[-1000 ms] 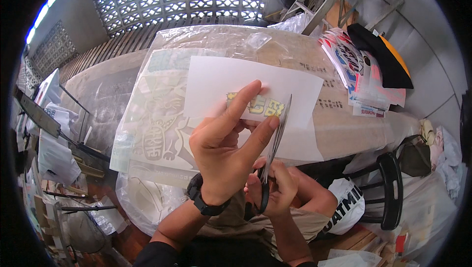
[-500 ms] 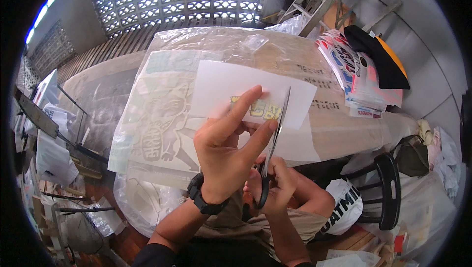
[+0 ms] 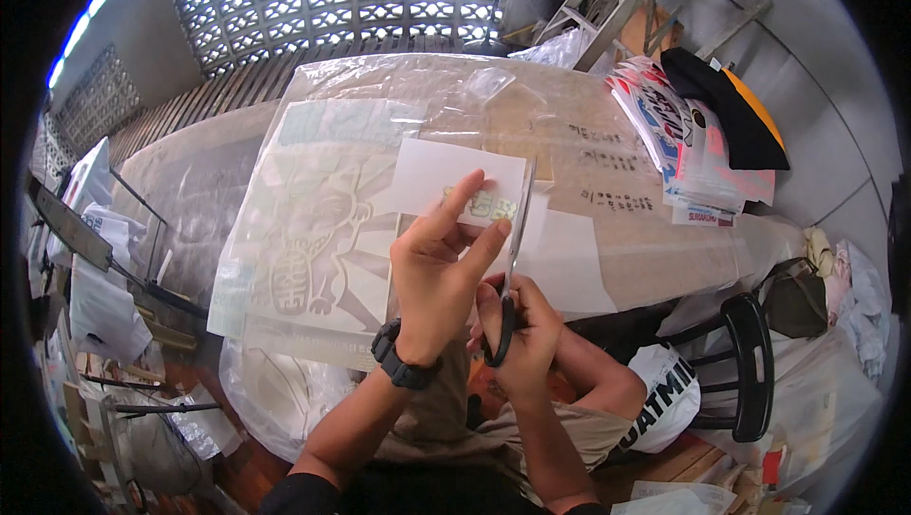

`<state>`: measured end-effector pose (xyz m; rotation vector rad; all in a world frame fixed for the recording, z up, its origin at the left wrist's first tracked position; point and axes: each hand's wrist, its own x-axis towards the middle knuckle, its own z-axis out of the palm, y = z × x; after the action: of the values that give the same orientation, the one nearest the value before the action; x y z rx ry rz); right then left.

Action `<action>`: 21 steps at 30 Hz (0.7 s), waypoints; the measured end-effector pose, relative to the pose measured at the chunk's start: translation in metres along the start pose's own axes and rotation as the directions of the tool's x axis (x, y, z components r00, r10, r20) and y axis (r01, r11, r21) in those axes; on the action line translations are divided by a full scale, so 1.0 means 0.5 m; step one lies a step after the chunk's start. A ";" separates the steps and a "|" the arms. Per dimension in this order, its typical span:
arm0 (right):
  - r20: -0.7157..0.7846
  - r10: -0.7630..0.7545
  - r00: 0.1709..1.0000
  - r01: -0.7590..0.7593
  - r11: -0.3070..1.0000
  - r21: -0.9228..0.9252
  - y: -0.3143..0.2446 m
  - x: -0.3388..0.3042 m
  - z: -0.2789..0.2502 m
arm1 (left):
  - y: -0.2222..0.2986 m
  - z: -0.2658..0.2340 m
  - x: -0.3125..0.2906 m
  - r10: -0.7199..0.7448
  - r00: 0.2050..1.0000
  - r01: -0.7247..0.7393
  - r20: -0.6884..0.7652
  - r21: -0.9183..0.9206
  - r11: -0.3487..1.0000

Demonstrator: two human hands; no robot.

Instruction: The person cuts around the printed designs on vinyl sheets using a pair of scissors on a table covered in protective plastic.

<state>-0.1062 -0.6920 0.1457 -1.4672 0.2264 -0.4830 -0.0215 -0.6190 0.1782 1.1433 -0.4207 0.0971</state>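
Note:
My left hand, with a black watch on its wrist, pinches a white sheet of paper between thumb and fingers. Small green and yellow lettering is printed near its lower right corner, partly covered by the fingertips. In my right hand is a pair of scissors with black handles. Their long blades point away from me along the paper's right edge and look nearly closed. Below the hands, another white sheet lies on the plastic-covered table.
Under clear plastic at left lies a large sheet with a pale cartoon figure. Colourful printed sheets and a black-and-yellow item sit at the far right. A black chair stands at right, a ladder behind.
The part of the held paper right of the scissors has come off, so the sheet is narrower. Both hands have shifted slightly, the scissors a little to the left.

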 end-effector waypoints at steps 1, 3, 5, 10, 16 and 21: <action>-0.031 0.030 0.999 -0.028 0.999 0.045 0.007 -0.003 -0.003 | -0.004 -0.006 0.001 -0.010 0.999 0.009 0.034 0.039 0.999; -0.072 0.027 0.997 -0.016 0.990 0.139 -0.001 -0.001 -0.004 | 0.000 -0.034 0.007 -0.030 0.995 0.016 0.098 0.137 0.990; -0.122 -0.041 0.992 0.065 0.976 0.206 -0.036 0.014 -0.022 | 0.020 -0.055 0.009 -0.116 0.969 0.102 0.218 0.077 0.992; -0.165 -0.113 0.980 0.145 0.970 0.196 -0.060 0.054 -0.053 | 0.060 -0.080 0.030 -0.081 0.851 -0.100 0.519 0.312 0.945; -0.302 -0.190 0.934 0.262 0.940 0.218 -0.058 0.034 -0.010 | 0.039 -0.065 0.012 0.263 0.932 -0.323 0.250 0.242 0.915; 0.090 -0.347 0.934 0.341 0.937 0.073 0.045 -0.046 -0.093 | 0.076 -0.061 0.049 0.391 0.850 -0.481 0.354 0.218 0.849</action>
<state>-0.1426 -0.7226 0.1156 -1.4769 -0.1294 -0.6894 -0.0014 -0.5791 0.2094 1.3475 -0.9669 0.4094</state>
